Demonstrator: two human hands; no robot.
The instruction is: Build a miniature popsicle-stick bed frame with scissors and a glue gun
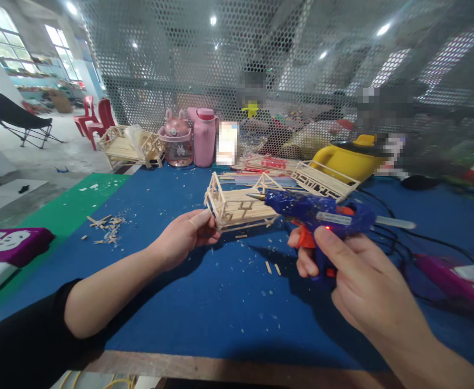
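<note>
My left hand [188,235] is closed on the near end of a small wooden stick model [237,205] shaped like a little bridge or frame, held just above the blue mat [204,302]. My right hand [354,270] grips a blue hot glue gun [322,213], a finger on its orange trigger. The gun's metal nozzle touches the top of the stick model. A glue stick pokes out of the gun's back end.
Another stick frame [324,181] lies behind the gun, and a third stick model [129,146] sits at the far left. Pink bottles [202,135], a yellow container [350,159], wood scraps [107,227], black cables [423,237] and a mesh screen [261,65] surround the mat.
</note>
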